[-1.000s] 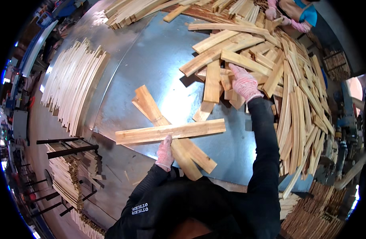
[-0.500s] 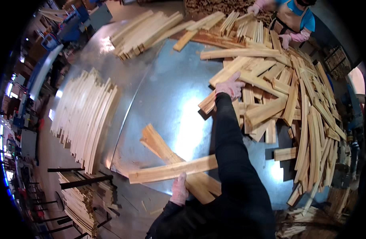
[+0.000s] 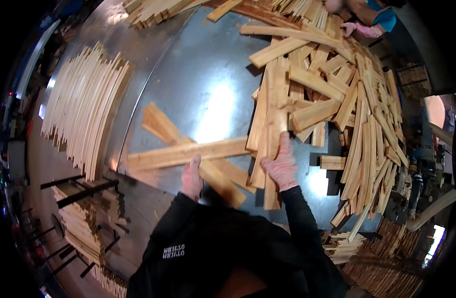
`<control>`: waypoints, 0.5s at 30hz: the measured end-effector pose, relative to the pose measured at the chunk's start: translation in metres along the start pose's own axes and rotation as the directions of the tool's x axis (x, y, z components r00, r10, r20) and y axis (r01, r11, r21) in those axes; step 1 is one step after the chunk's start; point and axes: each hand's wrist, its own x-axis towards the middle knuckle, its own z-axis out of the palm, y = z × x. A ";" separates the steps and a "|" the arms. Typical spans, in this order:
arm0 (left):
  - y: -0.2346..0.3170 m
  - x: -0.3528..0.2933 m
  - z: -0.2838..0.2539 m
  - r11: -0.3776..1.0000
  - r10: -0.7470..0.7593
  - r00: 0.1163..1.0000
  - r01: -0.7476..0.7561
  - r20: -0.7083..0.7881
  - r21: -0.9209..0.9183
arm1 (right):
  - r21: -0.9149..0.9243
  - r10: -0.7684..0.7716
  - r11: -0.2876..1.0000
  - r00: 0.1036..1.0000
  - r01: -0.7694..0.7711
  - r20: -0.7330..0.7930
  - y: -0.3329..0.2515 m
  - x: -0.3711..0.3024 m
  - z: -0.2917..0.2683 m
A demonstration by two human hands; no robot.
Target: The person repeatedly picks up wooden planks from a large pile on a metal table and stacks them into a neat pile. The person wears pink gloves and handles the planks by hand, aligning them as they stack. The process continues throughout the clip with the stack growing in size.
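Note:
My left hand (image 3: 192, 180), in a pink-and-white knit glove, grips the near edge of a long wooden board (image 3: 158, 155) lying crosswise. Its thumb rests on top; the other fingers are mostly hidden. Beneath that board, other boards (image 3: 163, 124) cross at a slant. My right hand (image 3: 282, 168), gloved alike, holds a long plank (image 3: 276, 114) pointing away from me. One finger stretches along its right edge and the thumb lies across its face; the remaining fingers are out of sight. Another plank (image 3: 260, 121) lies along its left side.
A jumbled heap of boards (image 3: 332, 84) covers the table's right side. Neat rows of pale strips (image 3: 84, 109) stand at the left on the metal tabletop (image 3: 188, 74). Stacked strips (image 3: 76, 218) sit on a rack at lower left. A co-worker's gloved hand (image 3: 359, 30) is at the far right.
My right hand has come back from the heap toward me, and long planks now lie lengthwise before it. My left hand stays at the crosswise board. The view has shifted.

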 end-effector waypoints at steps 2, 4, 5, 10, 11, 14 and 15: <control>0.008 0.019 0.007 0.886 -0.355 0.932 0.310 -0.074 -0.345 | -0.051 -0.029 0.998 1.000 0.028 -0.011 0.014 -0.005 -0.008; 0.013 0.024 0.008 0.763 -0.526 0.848 0.440 -0.060 -0.473 | -0.129 -0.102 0.986 0.994 0.105 0.027 0.001 -0.006 -0.020; 0.019 0.021 0.007 0.768 -0.521 0.851 0.430 -0.072 -0.474 | -0.175 -0.159 0.969 0.983 0.172 0.090 -0.022 -0.010 -0.031; -0.010 -0.014 -0.014 0.697 -0.442 0.894 0.391 0.070 -0.601 | -0.108 -0.466 0.833 0.794 0.542 0.391 -0.105 -0.022 0.005; -0.027 -0.021 -0.021 0.646 -0.412 0.904 0.376 0.112 -0.665 | -0.021 -0.494 0.817 0.718 0.577 0.491 -0.119 -0.016 0.021; -0.028 -0.028 -0.016 0.560 -0.373 0.910 0.376 0.180 -0.739 | -0.257 -0.440 0.722 0.713 0.642 0.546 -0.125 -0.010 0.084; -0.030 -0.024 -0.017 0.600 -0.386 0.907 0.384 0.166 -0.702 | -0.182 -0.375 0.784 0.687 0.594 0.622 -0.123 -0.006 0.086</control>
